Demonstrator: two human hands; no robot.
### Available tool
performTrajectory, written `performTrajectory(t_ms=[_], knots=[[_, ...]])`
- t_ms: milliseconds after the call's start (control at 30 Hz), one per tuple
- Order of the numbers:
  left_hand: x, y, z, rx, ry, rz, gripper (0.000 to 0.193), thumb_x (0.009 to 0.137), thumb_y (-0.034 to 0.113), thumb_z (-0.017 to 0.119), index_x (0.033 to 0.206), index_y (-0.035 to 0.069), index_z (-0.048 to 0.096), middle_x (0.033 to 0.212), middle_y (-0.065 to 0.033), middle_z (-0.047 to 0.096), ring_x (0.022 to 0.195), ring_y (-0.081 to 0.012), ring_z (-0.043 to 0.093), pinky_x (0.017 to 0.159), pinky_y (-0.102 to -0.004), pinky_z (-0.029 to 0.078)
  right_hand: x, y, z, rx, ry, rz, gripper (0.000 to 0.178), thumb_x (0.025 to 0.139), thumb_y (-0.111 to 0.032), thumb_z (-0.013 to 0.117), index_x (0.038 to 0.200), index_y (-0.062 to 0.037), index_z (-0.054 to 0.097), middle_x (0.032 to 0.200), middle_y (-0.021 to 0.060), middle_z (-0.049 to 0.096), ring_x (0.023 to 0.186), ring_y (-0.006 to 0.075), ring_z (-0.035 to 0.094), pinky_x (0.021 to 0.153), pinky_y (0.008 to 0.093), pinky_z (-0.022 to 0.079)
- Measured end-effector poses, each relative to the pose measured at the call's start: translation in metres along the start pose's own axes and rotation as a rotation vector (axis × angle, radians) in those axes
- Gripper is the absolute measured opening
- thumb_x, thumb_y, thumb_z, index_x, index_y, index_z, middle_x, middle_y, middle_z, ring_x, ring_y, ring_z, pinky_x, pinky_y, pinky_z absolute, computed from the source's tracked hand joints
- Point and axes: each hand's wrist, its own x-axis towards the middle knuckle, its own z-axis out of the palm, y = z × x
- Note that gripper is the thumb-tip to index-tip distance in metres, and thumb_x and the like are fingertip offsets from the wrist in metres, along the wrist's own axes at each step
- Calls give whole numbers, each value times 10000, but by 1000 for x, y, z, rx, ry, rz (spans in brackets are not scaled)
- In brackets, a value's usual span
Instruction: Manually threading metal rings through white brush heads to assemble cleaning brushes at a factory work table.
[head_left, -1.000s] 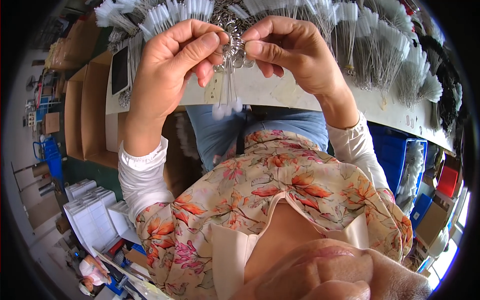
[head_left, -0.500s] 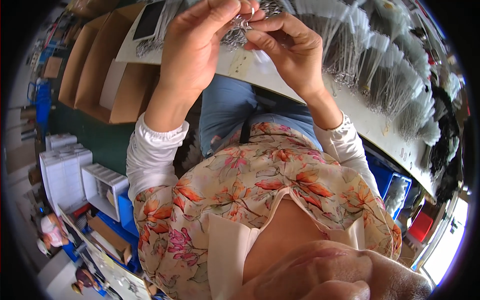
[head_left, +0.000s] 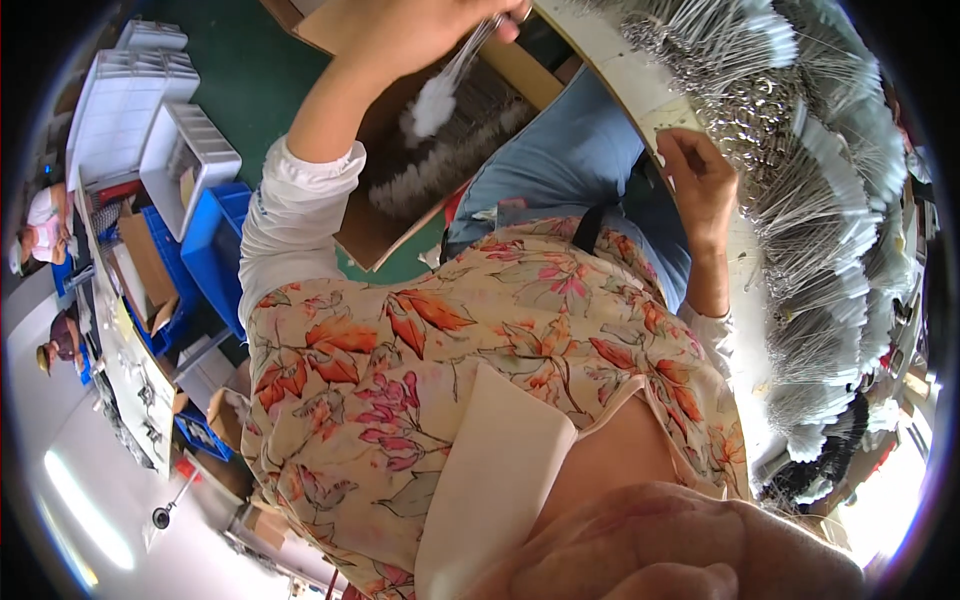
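My left hand (head_left: 425, 35), at the top of the view, is closed on a bunch of thin wire brushes (head_left: 436, 100). Their white bristle ends hang downward, and their upper ends are hidden in my fingers. Below them is a cardboard box (head_left: 400, 236) holding many similar brushes (head_left: 440, 170) laid in rows. My right hand (head_left: 702, 185) is at the near edge of the white table (head_left: 750, 300). Its fingers are loosely curled with a gap between thumb and fingers, and I see nothing held in it. Just beyond it lie heaped wire brushes (head_left: 820, 230) with looped metal ends.
Black-bristled brushes (head_left: 825, 455) lie at the table's right end. To the left stand white plastic crates (head_left: 190, 165) and a blue bin (head_left: 215, 245) on the green floor (head_left: 255, 85). Two people (head_left: 48, 222) are at a far workbench (head_left: 140, 370).
My hands were together over the table, fingering metal loops. Now they are apart: the left has swung over the box with the brushes, the right has dropped to the table edge. The view has turned left.
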Motion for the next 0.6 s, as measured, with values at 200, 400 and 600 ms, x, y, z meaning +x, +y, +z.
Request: performTrajectory(t_ms=[200,400,600], knots=[[-29,-194,80,866,-372,-81,99,838,128,523,887,70,587,784,-153,627,780,-315,623,681,-414,476,-19,27,10,-288,75,-70,90,745,-35,702,827,-27,667,673,48,603,572,96,567,525,220,434],[-53,-338,103,867,-546,-123,140,802,154,517,887,80,601,822,-102,661,822,-289,643,807,-458,424,-9,16,22,-373,71,-76,77,732,-33,704,798,-37,665,651,45,595,526,103,553,492,222,423],[-72,-339,117,583,-630,-363,320,711,290,634,904,35,648,953,-202,634,907,-381,597,781,-432,477,-5,20,4,-354,65,-149,68,714,-35,700,758,-40,649,665,75,610,534,172,582,491,272,454]])
